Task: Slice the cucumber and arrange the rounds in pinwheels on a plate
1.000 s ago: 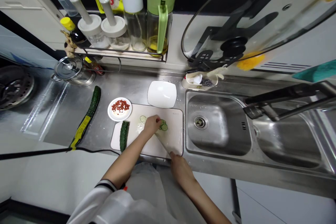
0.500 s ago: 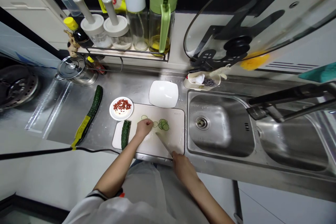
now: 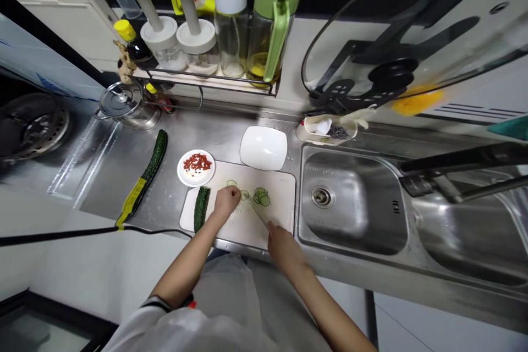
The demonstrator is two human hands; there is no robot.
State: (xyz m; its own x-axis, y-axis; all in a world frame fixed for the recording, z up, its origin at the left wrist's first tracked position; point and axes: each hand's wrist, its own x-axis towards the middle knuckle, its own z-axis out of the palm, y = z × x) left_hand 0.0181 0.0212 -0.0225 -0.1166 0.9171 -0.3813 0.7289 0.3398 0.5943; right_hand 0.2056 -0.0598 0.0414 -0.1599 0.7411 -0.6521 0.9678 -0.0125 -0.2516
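Note:
My right hand (image 3: 284,247) is closed round the handle of a kitchen knife (image 3: 259,215), its blade slanting up and left over the white cutting board (image 3: 274,228). The tip lies close to a thin cucumber slice (image 3: 245,195). Just left of that slice, my left hand (image 3: 226,201) has its fingers curled together; whatever may be inside them is hidden. A small overlapping pile of cucumber slices (image 3: 261,196) rests right of the knife tip. Another slice lies above my left fingers. At the board's left end is a cut cucumber piece (image 3: 201,208), dark green and bumpy.
A plate of red bits (image 3: 197,168) and an empty white dish (image 3: 264,147) stand behind the board. A whole cucumber (image 3: 154,157) with a yellow band lies left. The steel sink (image 3: 350,198) is at right. A condiment rack (image 3: 206,77) and lidded pot (image 3: 127,107) are behind.
My right hand and the knife have moved slightly up and left, toward the slice by my left fingers. My left hand stays nearly in place. The whole view has shifted a little.

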